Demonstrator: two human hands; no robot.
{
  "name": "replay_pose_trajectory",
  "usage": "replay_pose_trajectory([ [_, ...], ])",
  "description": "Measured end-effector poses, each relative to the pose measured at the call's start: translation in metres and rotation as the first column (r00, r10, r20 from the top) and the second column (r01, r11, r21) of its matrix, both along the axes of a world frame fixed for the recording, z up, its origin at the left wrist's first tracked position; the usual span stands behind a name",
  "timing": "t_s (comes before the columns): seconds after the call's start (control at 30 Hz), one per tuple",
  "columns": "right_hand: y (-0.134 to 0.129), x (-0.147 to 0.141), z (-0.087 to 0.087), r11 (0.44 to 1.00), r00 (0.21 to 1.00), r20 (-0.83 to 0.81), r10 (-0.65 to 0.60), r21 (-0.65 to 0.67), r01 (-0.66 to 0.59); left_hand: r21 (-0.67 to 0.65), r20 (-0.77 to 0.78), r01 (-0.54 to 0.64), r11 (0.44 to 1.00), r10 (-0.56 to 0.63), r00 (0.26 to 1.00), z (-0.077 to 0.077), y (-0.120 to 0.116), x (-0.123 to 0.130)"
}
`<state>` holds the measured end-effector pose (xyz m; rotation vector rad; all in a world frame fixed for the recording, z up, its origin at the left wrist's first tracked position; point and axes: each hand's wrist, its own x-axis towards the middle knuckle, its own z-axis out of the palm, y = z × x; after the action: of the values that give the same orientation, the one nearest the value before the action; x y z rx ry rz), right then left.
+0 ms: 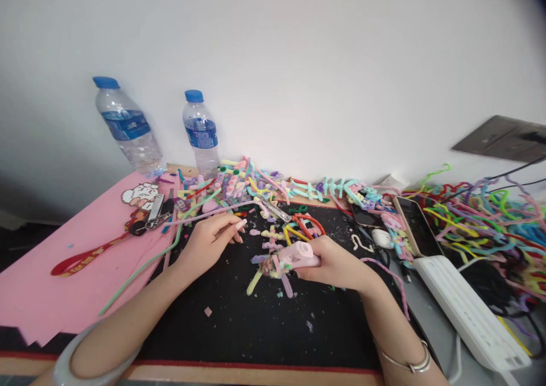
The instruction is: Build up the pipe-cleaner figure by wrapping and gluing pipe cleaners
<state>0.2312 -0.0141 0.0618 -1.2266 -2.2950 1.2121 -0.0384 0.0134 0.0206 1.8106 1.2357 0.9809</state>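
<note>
My right hand is wrapped around a pink glue gun, whose stained nozzle end points left. Below and beyond that end lies a pipe-cleaner piece with short yellow, pink and purple arms on the black mat. To the left, my left hand hovers over the mat with thumb and fingers pinched together. A pale tip shows at the pinch; whether it is a nail or a small held bit, I cannot tell. Red-handled scissors lie just behind the glue gun.
Two water bottles stand by the wall. Pink sheets with keys and a red strap lie left. Pipe-cleaner pieces line the back. A phone, power strip and tangled pipe cleaners are right.
</note>
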Motion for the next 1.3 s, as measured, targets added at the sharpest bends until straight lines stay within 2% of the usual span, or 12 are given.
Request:
replay_pose_trajectory([
  [0.1, -0.001, 0.000, 0.002, 1.000, 1.000, 0.027, 0.005, 0.014, -0.006, -0.050, 0.054, 0.036, 0.998, -0.033, 0.998, 0.000, -0.002, 0.002],
  [0.23, -0.001, 0.000, 0.003, 1.000, 0.998, 0.056, 0.013, 0.019, -0.014, -0.110, 0.083, 0.144, 0.984, -0.135, 0.987, 0.003, -0.004, 0.005],
  [0.47, -0.002, -0.003, 0.004, 1.000, 0.996, 0.088, 0.028, -0.007, -0.028, -0.052, -0.056, 0.268, 0.962, -0.271, 0.961, 0.004, -0.007, 0.008],
  [0.7, -0.001, -0.001, 0.003, 0.999, 0.995, 0.095, 0.026, -0.038, -0.023, 0.048, -0.220, 0.323, 0.945, -0.305, 0.927, -0.001, -0.006, 0.007],
  [0.9, -0.001, 0.000, 0.001, 0.998, 0.998, 0.067, 0.023, -0.056, -0.019, 0.058, -0.198, 0.358, 0.932, -0.341, 0.919, 0.002, -0.008, 0.008],
  [1.07, 0.000, 0.002, 0.004, 0.992, 0.999, -0.032, 0.040, -0.115, -0.043, 0.056, -0.201, 0.368, 0.928, -0.351, 0.915, 0.002, -0.008, 0.010],
  [1.17, 0.001, 0.009, 0.002, 0.988, 0.995, -0.082, -0.062, -0.145, 0.049, 0.051, -0.204, 0.365, 0.930, -0.348, 0.915, 0.002, -0.008, 0.009],
  [1.3, 0.005, 0.017, -0.007, 0.945, 0.948, -0.122, -0.292, -0.188, 0.267, 0.079, -0.230, 0.359, 0.930, -0.333, 0.915, 0.005, -0.006, 0.004],
])
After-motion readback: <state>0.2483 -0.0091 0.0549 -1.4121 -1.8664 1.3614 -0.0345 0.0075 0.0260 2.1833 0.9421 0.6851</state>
